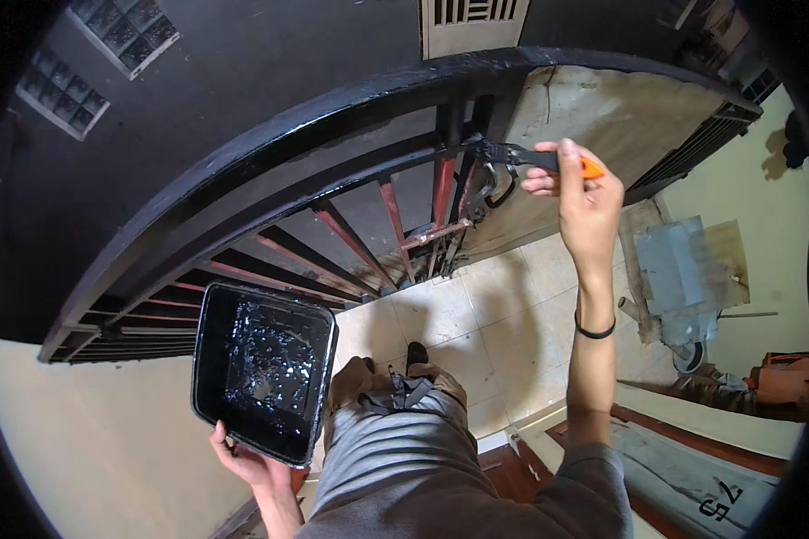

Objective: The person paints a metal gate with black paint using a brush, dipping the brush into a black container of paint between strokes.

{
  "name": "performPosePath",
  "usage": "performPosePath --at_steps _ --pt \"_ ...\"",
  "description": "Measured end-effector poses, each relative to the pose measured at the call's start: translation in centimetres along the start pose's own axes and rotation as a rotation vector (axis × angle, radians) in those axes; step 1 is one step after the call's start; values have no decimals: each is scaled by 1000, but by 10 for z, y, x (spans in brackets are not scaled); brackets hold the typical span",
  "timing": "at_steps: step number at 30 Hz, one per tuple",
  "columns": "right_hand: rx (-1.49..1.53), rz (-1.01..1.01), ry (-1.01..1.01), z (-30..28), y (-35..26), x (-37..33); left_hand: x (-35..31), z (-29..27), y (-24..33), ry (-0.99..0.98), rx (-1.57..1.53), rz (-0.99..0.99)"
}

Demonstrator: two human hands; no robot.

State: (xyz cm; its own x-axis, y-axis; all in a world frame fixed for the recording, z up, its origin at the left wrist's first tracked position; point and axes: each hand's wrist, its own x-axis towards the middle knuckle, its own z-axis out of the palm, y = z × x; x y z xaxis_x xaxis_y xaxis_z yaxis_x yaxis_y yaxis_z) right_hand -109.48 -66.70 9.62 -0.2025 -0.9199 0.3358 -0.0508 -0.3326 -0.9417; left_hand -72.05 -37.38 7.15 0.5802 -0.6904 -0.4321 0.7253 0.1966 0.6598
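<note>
My right hand (584, 193) is closed around the orange-tipped handle of a paintbrush (523, 157). The brush's dark bristles touch or nearly touch an upright bar of the metal gate (368, 171), just above its latch (487, 193). Glossy black covers the gate's top rails, while several lower bars still show red. At the lower left, my left hand (247, 463) grips the near edge of a black rectangular paint tray (265, 373), thumb on the rim. Wet black paint shines on the tray's inside. The left fingers beneath the tray are mostly hidden.
Pale floor tiles (503, 305) lie below, around my feet. A rusty bolt bar (436, 235) sticks out by the latch. Sheets of grey board (679, 269) lean at the right wall, near an orange bag (782, 377). A tan panel (593, 135) stands behind the gate.
</note>
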Motion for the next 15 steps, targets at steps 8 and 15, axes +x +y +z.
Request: performPosePath --at_steps 8,15 --pt "-178 -348 90 12 47 -49 -3 8 -5 42 104 57" --pt "523 -76 165 9 48 -25 -10 21 -10 38 228 83"
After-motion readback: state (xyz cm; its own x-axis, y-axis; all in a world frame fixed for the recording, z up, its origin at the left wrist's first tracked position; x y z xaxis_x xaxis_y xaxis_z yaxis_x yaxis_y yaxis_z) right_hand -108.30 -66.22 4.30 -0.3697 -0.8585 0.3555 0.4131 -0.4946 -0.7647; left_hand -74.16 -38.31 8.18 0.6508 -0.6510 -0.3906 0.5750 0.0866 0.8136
